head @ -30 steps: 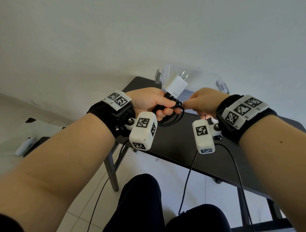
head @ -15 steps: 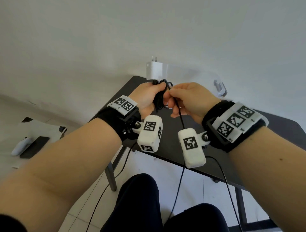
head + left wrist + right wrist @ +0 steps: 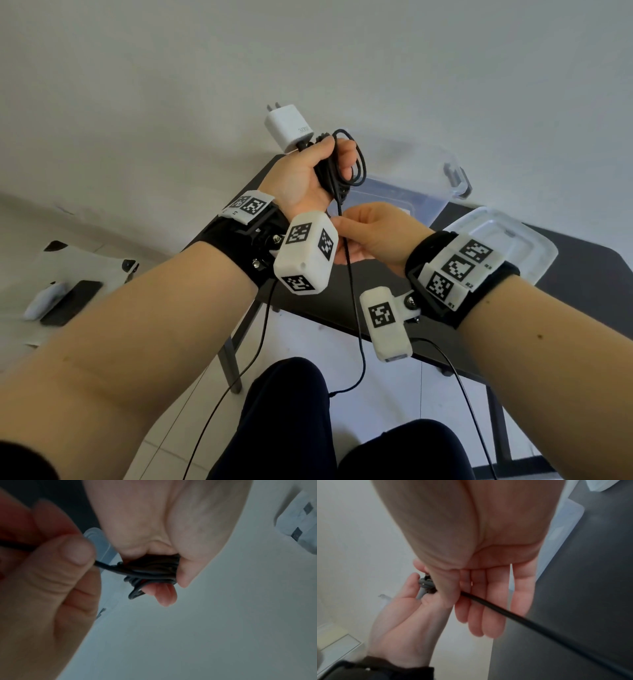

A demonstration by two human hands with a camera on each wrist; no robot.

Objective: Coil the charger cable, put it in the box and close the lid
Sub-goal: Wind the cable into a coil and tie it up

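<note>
My left hand [image 3: 318, 168] is raised above the table and grips a bundle of black cable loops [image 3: 346, 164]; the white charger plug [image 3: 289, 128] sticks up out of the fist. In the left wrist view the coil [image 3: 150, 572] sits under the thumb and curled fingers. Just below, my right hand [image 3: 370, 233] pinches the free run of cable [image 3: 356, 325] between thumb and forefinger, its other fingers straight. That cable [image 3: 513, 616] trails down to my lap. The clear box [image 3: 404, 192] stands open on the table behind the hands, its lid [image 3: 534, 246] lying to the right.
The dark table [image 3: 582, 284] is small, with its front edge close to my knees [image 3: 291, 411]. Thin black wrist-camera leads hang below both arms. On the floor at the left lie a white device and a dark phone [image 3: 68, 298].
My left hand has risen with the coil and plug, and turned palm towards me. My right hand has dropped below it, sliding along the loose cable. The view has tilted, showing the lid.
</note>
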